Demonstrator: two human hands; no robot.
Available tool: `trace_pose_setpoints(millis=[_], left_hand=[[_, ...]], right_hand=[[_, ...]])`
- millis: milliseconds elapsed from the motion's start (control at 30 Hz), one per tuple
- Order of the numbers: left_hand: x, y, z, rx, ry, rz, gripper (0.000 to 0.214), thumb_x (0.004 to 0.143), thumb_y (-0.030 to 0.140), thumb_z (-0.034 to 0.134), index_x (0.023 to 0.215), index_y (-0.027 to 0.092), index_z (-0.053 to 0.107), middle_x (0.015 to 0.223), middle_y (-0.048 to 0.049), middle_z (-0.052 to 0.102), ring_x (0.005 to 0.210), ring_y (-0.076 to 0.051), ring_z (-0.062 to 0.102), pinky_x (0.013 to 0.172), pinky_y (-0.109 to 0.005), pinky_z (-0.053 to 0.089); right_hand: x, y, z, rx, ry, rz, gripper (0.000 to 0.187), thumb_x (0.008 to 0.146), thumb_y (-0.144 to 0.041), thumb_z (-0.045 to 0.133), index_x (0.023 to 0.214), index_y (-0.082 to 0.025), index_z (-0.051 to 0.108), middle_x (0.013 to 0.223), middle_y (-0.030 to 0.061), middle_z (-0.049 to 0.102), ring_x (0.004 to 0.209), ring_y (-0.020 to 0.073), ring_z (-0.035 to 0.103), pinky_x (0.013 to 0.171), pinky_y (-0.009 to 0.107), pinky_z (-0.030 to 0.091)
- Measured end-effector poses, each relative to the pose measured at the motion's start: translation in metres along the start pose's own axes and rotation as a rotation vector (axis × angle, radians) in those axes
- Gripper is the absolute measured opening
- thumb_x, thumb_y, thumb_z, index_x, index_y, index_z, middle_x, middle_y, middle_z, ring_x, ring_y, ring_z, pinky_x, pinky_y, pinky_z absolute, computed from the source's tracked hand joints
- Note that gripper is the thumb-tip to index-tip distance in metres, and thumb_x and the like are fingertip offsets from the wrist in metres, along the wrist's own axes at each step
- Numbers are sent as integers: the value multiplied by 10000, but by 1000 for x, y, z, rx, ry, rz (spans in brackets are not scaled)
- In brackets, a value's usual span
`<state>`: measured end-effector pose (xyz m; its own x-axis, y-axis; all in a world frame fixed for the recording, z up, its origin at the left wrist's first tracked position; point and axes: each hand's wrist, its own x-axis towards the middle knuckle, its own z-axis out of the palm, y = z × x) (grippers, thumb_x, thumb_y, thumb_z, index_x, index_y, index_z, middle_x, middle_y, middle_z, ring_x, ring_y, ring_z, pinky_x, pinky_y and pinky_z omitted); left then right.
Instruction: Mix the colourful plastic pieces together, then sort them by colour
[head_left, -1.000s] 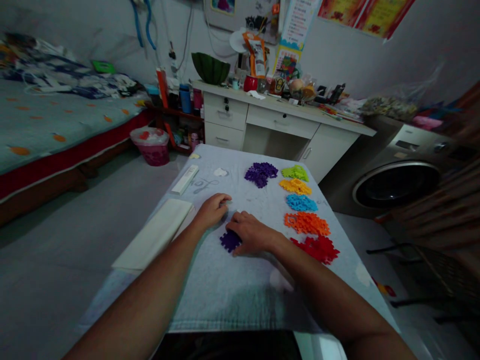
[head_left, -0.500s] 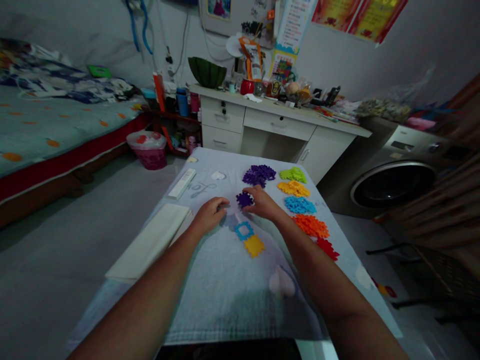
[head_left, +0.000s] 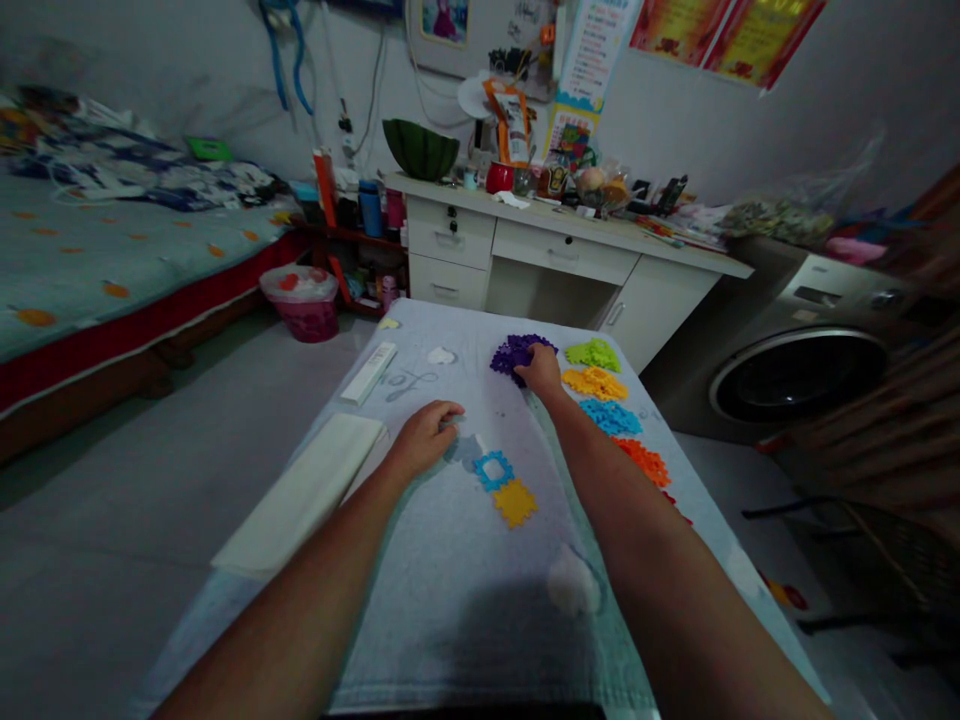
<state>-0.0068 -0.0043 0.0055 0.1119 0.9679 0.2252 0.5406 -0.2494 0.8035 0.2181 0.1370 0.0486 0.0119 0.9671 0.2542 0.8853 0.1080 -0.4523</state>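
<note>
My right hand [head_left: 540, 368] is at the pile of purple interlocking plastic pieces [head_left: 510, 352], its fingers closed on a purple piece that blends into the heap. My left hand [head_left: 429, 435] hovers over the cloth, empty, with thumb and curved fingers apart. Between the hands and nearer to me, a blue square-frame piece [head_left: 493, 469] touches a solid yellow interlocking piece [head_left: 515, 502] corner to edge; both lie flat on the table.
Piles of green [head_left: 592, 354], yellow [head_left: 594, 383], blue [head_left: 611, 418] and orange pieces [head_left: 643, 460] line the table's right side; my right forearm mostly covers a red pile. At left lie a white box [head_left: 369, 373] and a folded cream cloth [head_left: 304, 495]. A white desk [head_left: 450, 240] stands behind.
My right hand has carried the purple piece from the middle of the table back and right to the purple pile. My left hand has stayed nearly in place. The view has shifted slightly.
</note>
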Motion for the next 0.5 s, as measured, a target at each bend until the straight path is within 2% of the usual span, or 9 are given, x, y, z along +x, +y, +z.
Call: trace_pose_setpoints(millis=[133, 267, 367, 500], left_hand=[[0, 0, 0, 3, -12, -14, 327, 775, 250, 530, 1066, 191, 666, 1074, -75, 692, 991, -223, 639, 901, -379, 516], [0, 0, 0, 1, -7, -17, 322, 775, 252, 533, 1062, 204, 671, 1070, -68, 695, 987, -223, 639, 904, -379, 515], [0, 0, 1, -2, 3, -15, 319, 768, 255, 538, 1053, 209, 675, 1062, -64, 698, 979, -223, 642, 906, -381, 515], [0, 1, 1, 3, 4, -17, 322, 764, 257, 543, 1054, 220, 677, 1034, -56, 700, 980, -224, 641, 910, -380, 513]], right_hand=[[-1, 5, 1, 42, 68, -24, 407, 730, -141, 686, 1132, -113, 631, 1121, 136, 612, 1046, 234, 580, 975, 349, 457], [-12, 3, -13, 25, 65, -54, 373, 757, -120, 649, 1130, -108, 645, 1144, 138, 609, 1015, 221, 595, 972, 335, 453], [-27, -5, -32, -9, -53, -151, 323, 772, -123, 652, 1095, -126, 663, 1107, 109, 641, 957, 203, 611, 921, 323, 463], [-64, -21, -55, -64, -383, -329, 259, 773, -147, 702, 1032, -143, 681, 985, 68, 694, 851, 170, 622, 780, 267, 455]])
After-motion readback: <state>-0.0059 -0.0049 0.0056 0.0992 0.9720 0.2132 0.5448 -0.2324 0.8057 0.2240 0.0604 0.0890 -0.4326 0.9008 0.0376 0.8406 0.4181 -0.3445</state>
